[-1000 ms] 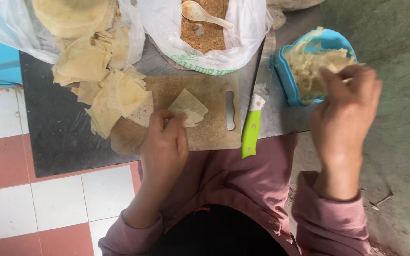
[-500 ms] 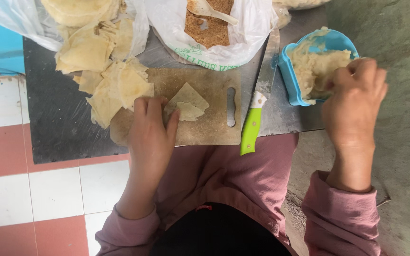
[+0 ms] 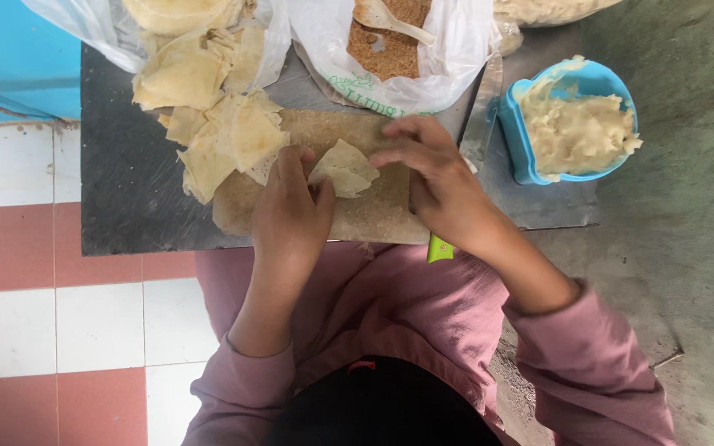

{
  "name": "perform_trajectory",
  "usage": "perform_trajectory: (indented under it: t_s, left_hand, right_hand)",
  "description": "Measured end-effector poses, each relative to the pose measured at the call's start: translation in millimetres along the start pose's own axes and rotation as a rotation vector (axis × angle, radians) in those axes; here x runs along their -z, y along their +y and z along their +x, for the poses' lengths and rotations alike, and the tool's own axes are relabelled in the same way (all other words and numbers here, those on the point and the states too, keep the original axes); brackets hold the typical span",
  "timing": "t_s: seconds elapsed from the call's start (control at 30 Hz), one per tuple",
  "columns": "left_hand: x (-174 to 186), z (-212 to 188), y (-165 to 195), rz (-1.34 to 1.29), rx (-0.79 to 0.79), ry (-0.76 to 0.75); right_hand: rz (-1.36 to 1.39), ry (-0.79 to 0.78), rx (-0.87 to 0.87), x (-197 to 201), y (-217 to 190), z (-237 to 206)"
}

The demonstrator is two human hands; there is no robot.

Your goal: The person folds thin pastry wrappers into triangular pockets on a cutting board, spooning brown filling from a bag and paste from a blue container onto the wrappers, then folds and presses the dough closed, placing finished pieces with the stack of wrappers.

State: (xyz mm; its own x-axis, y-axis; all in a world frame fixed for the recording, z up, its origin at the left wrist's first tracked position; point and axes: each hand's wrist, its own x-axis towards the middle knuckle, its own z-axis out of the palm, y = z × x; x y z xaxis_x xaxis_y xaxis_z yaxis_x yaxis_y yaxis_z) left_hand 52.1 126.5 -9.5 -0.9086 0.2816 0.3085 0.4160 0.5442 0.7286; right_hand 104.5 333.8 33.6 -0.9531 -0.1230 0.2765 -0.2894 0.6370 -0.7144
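Pale folded dough wrapper [image 3: 345, 167] lies on our wooden board [image 3: 373, 216]; left hand [image 3: 289, 216] pins its edge flat, right hand [image 3: 440, 183] hovers open-fingered, grasping nothing.

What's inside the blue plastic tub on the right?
The blue plastic tub is heaped with pale, lumpy mashed filling rising above its rim. Whatever lies beneath the heap, and the tub's bottom, is covered.

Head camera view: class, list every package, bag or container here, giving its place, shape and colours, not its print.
White plastic bag with green print: top centre, open, holds brown crumbs and a pale spoon.
Clear plastic bag: top left, crumpled, holds pale folded wrappers.
Blue plastic tub: right of the board, rounded, heaped with cream-coloured filling.
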Motion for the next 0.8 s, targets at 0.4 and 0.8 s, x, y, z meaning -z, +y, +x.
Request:
perform_trajectory:
  t_s: [0.4, 0.8]
  left_hand:
    - [13, 13, -19, 0.056, 0.043, -0.045]
    - [18, 16, -25, 0.04, -0.008, -0.001]
  right_hand:
    - [-0.526, -0.112, 0.066, -40, 6, 41]
    - [-1.004, -0.135, 0.19, -37, -8, 47]
